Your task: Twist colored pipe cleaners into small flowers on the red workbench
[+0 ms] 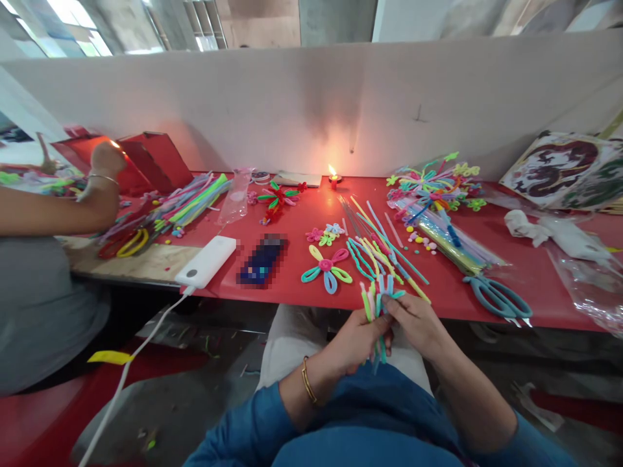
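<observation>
A bunch of pastel pipe cleaners (368,305) in yellow, pink, blue and teal stands upright between my hands, above my lap at the table's front edge. My left hand (360,337) is closed round its lower part. With its fingertips, my right hand (413,321) pinches the bunch near the top, on the blue and teal strands. Just beyond, on the red table, lie a pipe-cleaner flower (326,265) with looped petals and a pink centre, a few small looped flowers (327,234), and loose pipe cleaners (384,243), some bent into loops.
A lit red candle (333,181) burns near the back wall. Blue-handled scissors (499,298) lie at the right front edge. A white power bank (207,263) with a cable and a blurred phone (263,259) lie left. A co-worker's arm (58,207) is at far left, by another flame.
</observation>
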Demonstrator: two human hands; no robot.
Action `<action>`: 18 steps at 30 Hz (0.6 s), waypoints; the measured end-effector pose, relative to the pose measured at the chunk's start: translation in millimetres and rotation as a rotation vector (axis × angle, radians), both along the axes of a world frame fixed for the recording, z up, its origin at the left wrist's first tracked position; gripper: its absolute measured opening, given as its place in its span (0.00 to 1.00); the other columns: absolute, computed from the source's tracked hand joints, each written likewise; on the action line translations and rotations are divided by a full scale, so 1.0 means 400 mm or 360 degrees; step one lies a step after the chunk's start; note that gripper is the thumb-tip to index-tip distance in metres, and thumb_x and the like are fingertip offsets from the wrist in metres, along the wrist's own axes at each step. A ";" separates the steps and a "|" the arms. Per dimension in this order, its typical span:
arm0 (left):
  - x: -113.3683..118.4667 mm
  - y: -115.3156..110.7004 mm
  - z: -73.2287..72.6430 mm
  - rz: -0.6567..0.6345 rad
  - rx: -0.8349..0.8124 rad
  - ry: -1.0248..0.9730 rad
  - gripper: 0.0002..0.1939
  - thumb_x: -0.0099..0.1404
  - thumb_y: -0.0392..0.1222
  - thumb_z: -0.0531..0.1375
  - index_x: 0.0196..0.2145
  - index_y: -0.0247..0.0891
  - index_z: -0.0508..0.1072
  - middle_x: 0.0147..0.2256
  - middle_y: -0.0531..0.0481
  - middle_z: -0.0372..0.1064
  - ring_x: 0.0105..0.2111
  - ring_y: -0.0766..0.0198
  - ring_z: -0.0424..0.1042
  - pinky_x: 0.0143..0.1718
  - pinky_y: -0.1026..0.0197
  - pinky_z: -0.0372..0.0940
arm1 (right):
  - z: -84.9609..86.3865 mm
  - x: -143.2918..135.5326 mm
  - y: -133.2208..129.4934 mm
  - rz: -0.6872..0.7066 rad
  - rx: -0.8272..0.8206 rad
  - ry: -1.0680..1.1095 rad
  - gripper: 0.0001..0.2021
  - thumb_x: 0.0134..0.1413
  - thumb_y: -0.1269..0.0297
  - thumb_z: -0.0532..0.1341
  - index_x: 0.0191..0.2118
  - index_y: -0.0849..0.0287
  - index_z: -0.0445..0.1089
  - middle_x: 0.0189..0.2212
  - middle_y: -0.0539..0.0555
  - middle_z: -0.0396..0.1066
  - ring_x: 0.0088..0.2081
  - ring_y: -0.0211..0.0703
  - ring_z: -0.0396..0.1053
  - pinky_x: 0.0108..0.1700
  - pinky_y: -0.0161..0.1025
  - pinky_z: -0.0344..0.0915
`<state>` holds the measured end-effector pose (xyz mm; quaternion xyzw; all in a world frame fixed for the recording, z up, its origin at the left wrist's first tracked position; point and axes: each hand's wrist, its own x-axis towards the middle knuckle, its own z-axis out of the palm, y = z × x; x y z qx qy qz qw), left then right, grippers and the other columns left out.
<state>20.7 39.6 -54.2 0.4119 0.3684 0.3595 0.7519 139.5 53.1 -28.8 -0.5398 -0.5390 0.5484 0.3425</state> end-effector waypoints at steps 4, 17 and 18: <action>-0.005 -0.002 0.004 -0.0167 0.0125 0.0172 0.17 0.56 0.52 0.56 0.19 0.37 0.61 0.12 0.61 0.50 0.13 0.74 0.50 0.16 0.65 0.46 | -0.014 0.000 0.010 -0.0032 -0.0203 0.0187 0.12 0.44 0.57 0.60 0.21 0.60 0.68 0.11 0.47 0.64 0.13 0.34 0.59 0.14 0.31 0.51; 0.003 0.002 -0.027 -0.0165 -0.0067 0.0098 0.16 0.57 0.45 0.55 0.15 0.39 0.57 0.12 0.60 0.47 0.13 0.73 0.46 0.17 0.63 0.43 | -0.034 0.018 0.003 0.0401 -0.0104 0.0157 0.18 0.49 0.51 0.58 0.38 0.60 0.72 0.25 0.54 0.73 0.29 0.46 0.72 0.32 0.42 0.68; 0.003 -0.001 -0.032 -0.0191 -0.0057 0.0125 0.15 0.55 0.41 0.55 0.14 0.39 0.57 0.12 0.59 0.47 0.14 0.72 0.46 0.18 0.63 0.44 | -0.026 0.018 0.001 0.0430 0.0004 0.0065 0.16 0.50 0.53 0.58 0.38 0.60 0.73 0.30 0.56 0.74 0.35 0.49 0.72 0.38 0.44 0.67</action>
